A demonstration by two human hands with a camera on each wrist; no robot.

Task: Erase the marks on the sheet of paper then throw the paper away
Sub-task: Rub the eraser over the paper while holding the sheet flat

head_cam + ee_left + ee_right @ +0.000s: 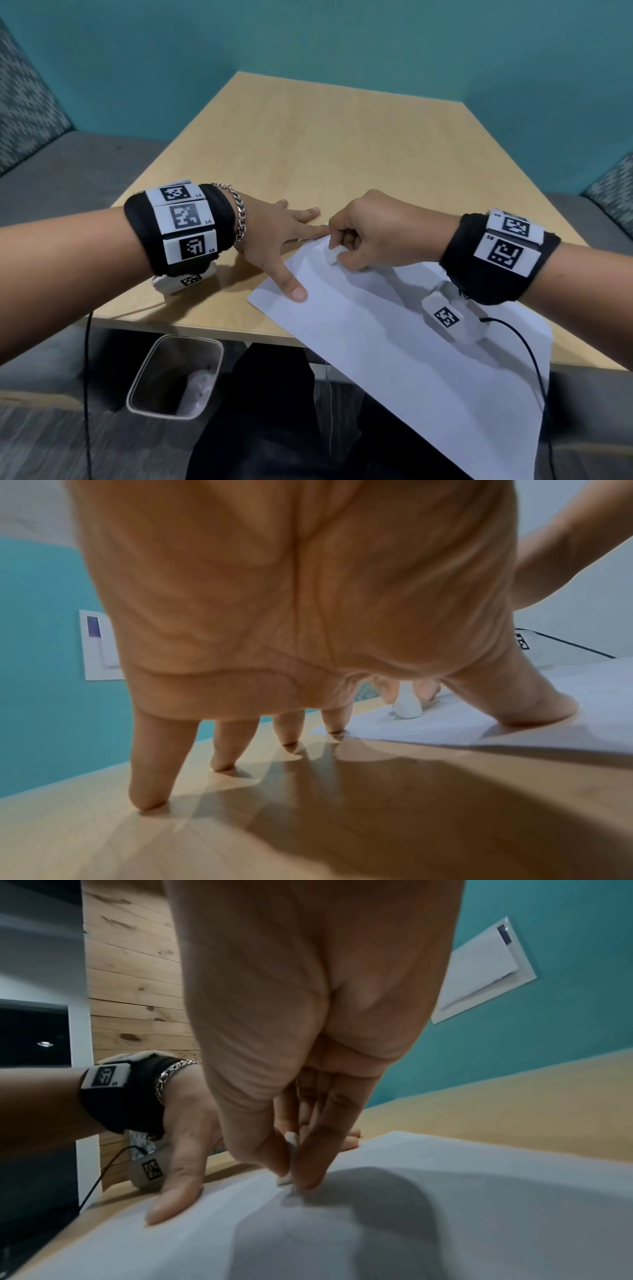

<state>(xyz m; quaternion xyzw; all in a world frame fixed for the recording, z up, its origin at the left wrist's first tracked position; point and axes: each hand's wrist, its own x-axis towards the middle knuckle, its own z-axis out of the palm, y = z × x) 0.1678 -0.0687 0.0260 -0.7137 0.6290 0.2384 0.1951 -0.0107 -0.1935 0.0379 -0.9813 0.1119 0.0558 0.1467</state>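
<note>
Bin point(174, 377) is seen in head view only. Eraser point(333, 255) is pinched by right hand point(376, 233); paper point(394, 342) is pinned by splayed left hand point(274, 236) fingers.

**Colours and patterns, table scene**

Sheet of paper point(394, 342): plain white, bluish in shadow. Eraser point(333, 255): white. Table point(325, 144): pale wood, fine grain. Wall point(308, 41): flat teal. Wristbands point(137, 233): black, bearing white tiles with black square codes. Bracelet point(239, 216): silver chain. Bin point(176, 377): grey, whitish inside. Seat cushions point(24, 102): grey-and-white zigzag weave.
</note>
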